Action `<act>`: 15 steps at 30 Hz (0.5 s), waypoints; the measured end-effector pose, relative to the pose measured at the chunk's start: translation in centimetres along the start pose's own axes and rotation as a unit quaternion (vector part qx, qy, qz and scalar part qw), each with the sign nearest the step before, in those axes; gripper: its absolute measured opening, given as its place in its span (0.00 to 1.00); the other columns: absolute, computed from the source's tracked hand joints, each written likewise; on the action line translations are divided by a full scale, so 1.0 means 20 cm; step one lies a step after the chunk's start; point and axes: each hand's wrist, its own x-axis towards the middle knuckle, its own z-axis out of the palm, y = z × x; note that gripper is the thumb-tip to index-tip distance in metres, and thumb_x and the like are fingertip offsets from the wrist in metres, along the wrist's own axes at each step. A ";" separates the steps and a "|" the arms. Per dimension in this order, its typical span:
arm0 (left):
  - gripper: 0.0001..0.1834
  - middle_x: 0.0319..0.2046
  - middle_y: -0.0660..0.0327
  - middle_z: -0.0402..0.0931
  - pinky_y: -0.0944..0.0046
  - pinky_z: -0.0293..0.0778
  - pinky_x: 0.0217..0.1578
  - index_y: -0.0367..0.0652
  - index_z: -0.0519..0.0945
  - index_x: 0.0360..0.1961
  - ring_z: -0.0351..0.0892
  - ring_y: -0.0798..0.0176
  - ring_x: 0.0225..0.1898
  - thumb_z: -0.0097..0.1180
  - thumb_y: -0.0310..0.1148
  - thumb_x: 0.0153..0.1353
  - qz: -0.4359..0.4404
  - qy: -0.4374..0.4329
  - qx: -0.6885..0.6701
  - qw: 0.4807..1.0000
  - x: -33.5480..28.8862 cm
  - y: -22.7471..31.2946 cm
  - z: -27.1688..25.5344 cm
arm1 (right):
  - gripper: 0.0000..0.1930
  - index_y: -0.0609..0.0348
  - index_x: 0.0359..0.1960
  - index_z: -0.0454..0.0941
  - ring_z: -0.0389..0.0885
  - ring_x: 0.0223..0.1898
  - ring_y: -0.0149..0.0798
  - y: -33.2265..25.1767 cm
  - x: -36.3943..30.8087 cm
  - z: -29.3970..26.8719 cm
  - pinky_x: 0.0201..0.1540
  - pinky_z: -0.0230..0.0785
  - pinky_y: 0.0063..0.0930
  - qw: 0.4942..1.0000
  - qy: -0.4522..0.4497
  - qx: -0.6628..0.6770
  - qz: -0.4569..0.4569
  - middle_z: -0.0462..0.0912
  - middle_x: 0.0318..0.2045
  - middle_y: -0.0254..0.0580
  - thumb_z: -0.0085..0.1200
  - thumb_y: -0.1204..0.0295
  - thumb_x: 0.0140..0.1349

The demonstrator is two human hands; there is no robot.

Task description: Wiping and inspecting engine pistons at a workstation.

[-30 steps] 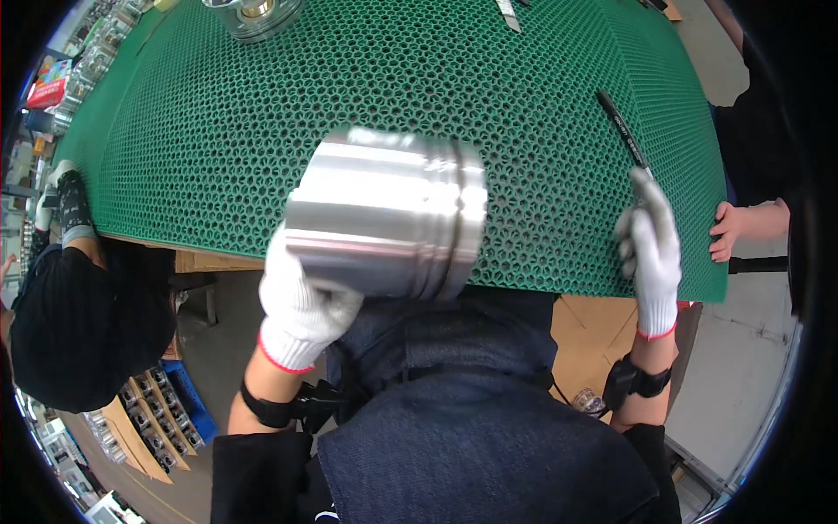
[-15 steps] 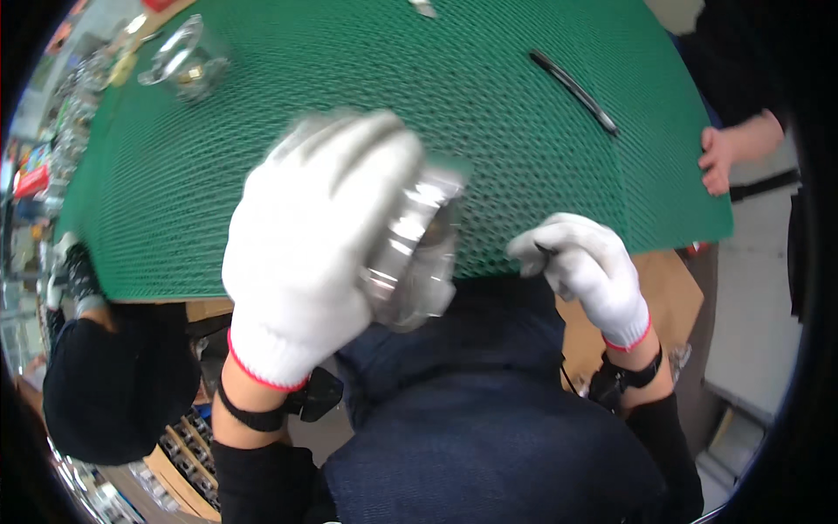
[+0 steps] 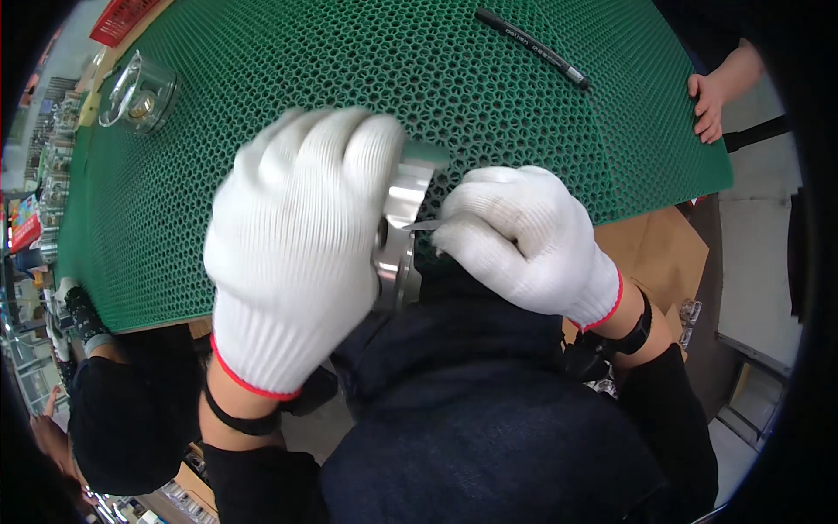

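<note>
My left hand [image 3: 301, 236], in a white knit glove with a red cuff, is closed around a shiny silver metal part [image 3: 407, 196]. Most of that part is hidden behind the fingers and palm. My right hand [image 3: 524, 240], gloved alike, is closed in a pinch on a thin, pointed metal blade [image 3: 424, 225]. The blade's tip reaches the edge of the metal part; whether it touches cannot be made out. Its other end is hidden in the fist. Both hands are over the near edge of the green honeycomb mat [image 3: 349, 65].
A black marker pen [image 3: 532, 48] lies far right on the mat. At far left stands a clear container [image 3: 144, 96] with a brass-coloured piece, near a red basket [image 3: 118, 22]. Another person's hand [image 3: 711, 105] rests at the right edge; a person in a black cap [image 3: 131, 419] is lower left.
My right hand has moved left and up to the metal part, and the thin blade now shows. My left hand has turned the part slightly. The view has shifted a little.
</note>
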 end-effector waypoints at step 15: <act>0.17 0.36 0.53 0.82 0.54 0.78 0.42 0.48 0.82 0.44 0.82 0.48 0.40 0.52 0.26 0.53 -0.046 -0.306 0.044 0.950 0.38 -0.14 0.02 | 0.16 0.53 0.19 0.78 0.79 0.17 0.43 -0.10 0.08 -0.14 0.22 0.73 0.35 0.935 -0.191 -0.298 -0.004 0.76 0.16 0.39 0.55 0.58 0.58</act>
